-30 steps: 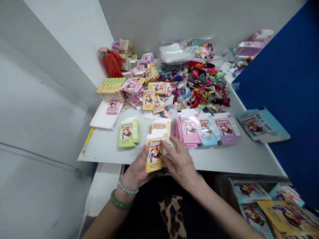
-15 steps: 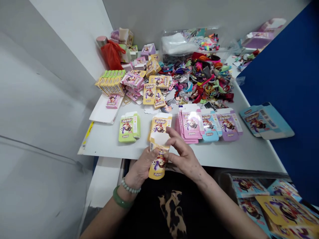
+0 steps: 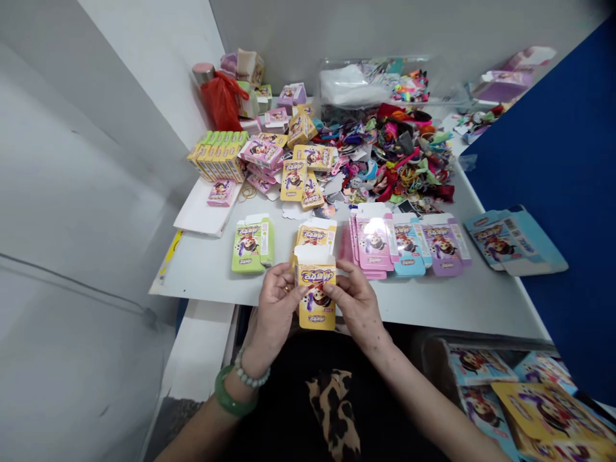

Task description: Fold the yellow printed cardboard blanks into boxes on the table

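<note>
A yellow card box (image 3: 316, 311) with a cartoon girl on its front is held upright between my two hands, its white top flap raised. My left hand (image 3: 279, 305) grips its left edge, thumb on the front face. On the opposite edge, my right hand (image 3: 359, 308) has its thumb pressed on the front and its fingers curled behind. Just beyond stands a stack of yellow boxes (image 3: 316, 232), partly hidden by the held one. Left of that lie green boxes (image 3: 248, 247); to the right are pink (image 3: 375, 240), blue (image 3: 409, 247) and purple boxes (image 3: 441, 247).
Behind, a heap of colourful hair accessories (image 3: 394, 154) covers the table (image 3: 491, 301), beside scattered filled-looking boxes (image 3: 293, 179). Rows of small boxes (image 3: 219, 157) and a red plastic bag (image 3: 224, 102) stand at left. A bin of flat boxes (image 3: 543, 410) is at lower right.
My right hand, earlier apart with fingers spread, has closed on the box's right edge. The box has widened from a narrow, curved shape, turned to face me and risen slightly.
</note>
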`<state>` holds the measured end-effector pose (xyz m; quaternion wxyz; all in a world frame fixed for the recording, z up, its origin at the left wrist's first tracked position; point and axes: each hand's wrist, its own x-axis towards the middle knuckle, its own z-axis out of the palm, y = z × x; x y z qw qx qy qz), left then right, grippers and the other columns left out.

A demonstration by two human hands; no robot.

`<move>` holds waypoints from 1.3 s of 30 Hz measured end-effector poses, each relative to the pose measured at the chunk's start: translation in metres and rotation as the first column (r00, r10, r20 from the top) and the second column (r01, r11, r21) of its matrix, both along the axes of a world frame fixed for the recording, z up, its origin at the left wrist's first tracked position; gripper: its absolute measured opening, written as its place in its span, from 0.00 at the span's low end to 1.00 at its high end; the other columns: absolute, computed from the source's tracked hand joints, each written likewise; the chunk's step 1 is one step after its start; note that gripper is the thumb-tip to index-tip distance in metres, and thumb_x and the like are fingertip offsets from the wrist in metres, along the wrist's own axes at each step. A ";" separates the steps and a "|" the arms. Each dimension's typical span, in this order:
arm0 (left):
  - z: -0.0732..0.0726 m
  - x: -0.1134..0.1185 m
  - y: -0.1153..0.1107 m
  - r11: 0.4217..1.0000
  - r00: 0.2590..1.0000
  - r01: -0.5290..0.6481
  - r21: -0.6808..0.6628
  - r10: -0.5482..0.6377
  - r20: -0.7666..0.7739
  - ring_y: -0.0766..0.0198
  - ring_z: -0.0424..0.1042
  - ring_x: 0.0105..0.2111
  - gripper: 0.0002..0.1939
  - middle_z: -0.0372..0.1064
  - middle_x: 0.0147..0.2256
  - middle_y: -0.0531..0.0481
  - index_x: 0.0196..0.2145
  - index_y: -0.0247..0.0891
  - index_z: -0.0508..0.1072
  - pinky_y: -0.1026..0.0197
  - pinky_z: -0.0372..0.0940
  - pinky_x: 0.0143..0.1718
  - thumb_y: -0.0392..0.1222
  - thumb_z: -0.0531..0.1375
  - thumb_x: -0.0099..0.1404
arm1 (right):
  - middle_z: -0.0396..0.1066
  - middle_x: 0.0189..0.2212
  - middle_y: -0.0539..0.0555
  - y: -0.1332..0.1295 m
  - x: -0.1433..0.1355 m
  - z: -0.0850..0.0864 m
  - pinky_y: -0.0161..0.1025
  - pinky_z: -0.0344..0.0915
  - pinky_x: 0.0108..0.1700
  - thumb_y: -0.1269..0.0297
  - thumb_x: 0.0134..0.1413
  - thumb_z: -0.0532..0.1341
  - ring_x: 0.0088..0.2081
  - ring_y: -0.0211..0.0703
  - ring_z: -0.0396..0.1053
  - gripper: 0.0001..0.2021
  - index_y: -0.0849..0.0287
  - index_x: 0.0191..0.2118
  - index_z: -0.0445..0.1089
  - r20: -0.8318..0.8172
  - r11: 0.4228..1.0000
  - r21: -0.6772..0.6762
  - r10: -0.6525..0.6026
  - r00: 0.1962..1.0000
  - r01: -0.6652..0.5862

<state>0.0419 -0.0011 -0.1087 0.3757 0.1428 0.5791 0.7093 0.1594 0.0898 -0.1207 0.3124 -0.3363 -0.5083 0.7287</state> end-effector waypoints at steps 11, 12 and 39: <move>-0.021 -0.005 -0.016 0.957 0.939 0.287 0.031 -0.287 0.188 0.58 0.77 0.41 0.25 0.78 0.43 0.48 0.51 0.43 0.75 0.52 0.72 0.47 0.45 0.72 0.56 | 0.78 0.36 0.51 0.019 0.023 -0.005 0.42 0.74 0.41 0.58 0.49 0.71 0.36 0.43 0.75 0.16 0.54 0.44 0.74 0.078 0.959 -0.011 0.282 0.956 -0.282; -0.021 -0.005 -0.017 0.954 0.932 0.299 0.030 -0.298 0.207 0.58 0.77 0.40 0.23 0.78 0.42 0.48 0.50 0.42 0.76 0.52 0.72 0.46 0.45 0.72 0.57 | 0.77 0.35 0.50 0.018 0.024 -0.005 0.41 0.74 0.40 0.58 0.49 0.71 0.35 0.42 0.75 0.15 0.54 0.42 0.73 0.059 0.951 -0.039 0.308 0.950 -0.306; -0.007 -0.013 -0.017 0.826 0.837 0.548 -0.132 -0.541 0.084 0.67 0.63 0.28 0.13 0.65 0.28 0.56 0.31 0.39 0.67 0.65 0.59 0.30 0.46 0.67 0.60 | 0.70 0.30 0.47 0.018 0.030 -0.010 0.36 0.68 0.33 0.62 0.45 0.71 0.31 0.39 0.68 0.15 0.54 0.40 0.73 0.085 0.958 -0.043 0.288 0.954 -0.285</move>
